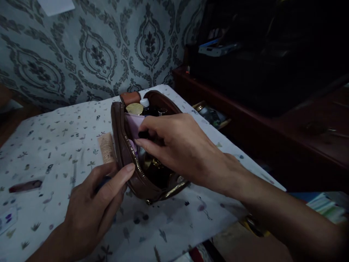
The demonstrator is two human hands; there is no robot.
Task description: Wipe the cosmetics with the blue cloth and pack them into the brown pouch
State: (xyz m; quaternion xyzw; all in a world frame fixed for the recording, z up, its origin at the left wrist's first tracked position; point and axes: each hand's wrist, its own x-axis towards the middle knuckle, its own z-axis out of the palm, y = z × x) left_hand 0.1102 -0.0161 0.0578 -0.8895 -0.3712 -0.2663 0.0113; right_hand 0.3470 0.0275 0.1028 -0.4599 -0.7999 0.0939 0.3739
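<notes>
The open brown leather zip pouch is standing on the patterned white tablecloth, long axis running away from the person. The right hand is reaching inside, fingertips pinching a small dark item. The left hand is curling against the pouch's near side, thumb touching it.

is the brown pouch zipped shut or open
Open: the brown pouch gapes, zipper parted, bottles showing inside, right hand reaching in.

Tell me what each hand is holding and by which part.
The left hand braces the brown pouch with its thumb on the near wall by the zipper. The right hand reaches inside; its fingers pinch a small dark item, unclear where.
</notes>
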